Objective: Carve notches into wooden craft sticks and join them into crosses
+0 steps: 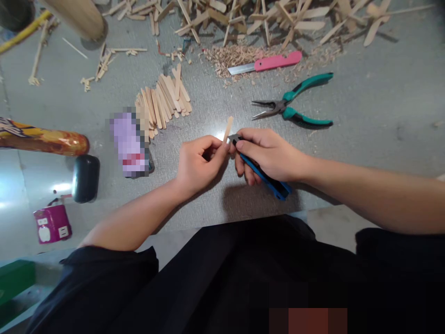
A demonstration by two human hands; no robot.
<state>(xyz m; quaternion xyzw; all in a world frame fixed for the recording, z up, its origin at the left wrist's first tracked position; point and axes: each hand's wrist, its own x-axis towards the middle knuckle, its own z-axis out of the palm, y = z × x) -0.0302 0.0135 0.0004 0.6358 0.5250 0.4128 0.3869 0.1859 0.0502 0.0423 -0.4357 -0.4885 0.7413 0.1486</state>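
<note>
Pinching the wooden stick [228,126] by its near end, the left hand [196,162] has its grip closed — and the right hand [273,153] wraps the blue-handled tool [278,188], dark head right beside the stick, above the surface [368,111]. Looks light, stiff, likely to split — best held close to that head, fingertips clear.

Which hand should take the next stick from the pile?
Left, probably: the left hand is nearer the loose sticks and pinches only one stick; the right hand grips the blue-handled tool.
</note>
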